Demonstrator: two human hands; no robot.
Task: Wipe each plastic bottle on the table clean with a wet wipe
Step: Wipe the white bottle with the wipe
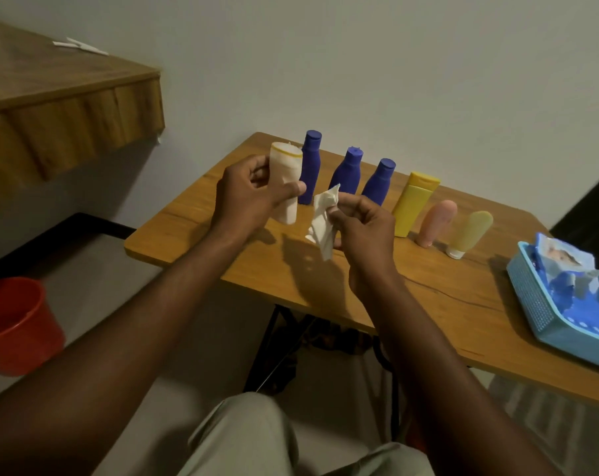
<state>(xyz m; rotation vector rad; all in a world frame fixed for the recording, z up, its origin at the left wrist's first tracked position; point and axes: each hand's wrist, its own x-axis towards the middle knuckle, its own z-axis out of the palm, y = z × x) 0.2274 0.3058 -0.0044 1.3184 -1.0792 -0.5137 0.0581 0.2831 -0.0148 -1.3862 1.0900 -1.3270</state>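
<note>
White bottle in left hand (right hand pinches wipe).

One wide-angle camera rides on my head, facing forward and steeply down along both forearms. My left hand and right hand sit close, near mid-frame; the table spreads under and beyond them, the wall stands past it, my knees nearest.

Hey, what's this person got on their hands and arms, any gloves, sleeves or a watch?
Nothing: the left hand and right hand are bare, no gloves, and no ring or watch shows. The left forearm and right forearm are uncovered to the frame edge, so no sleeve is in view. Light khaki trousers show below.
</note>
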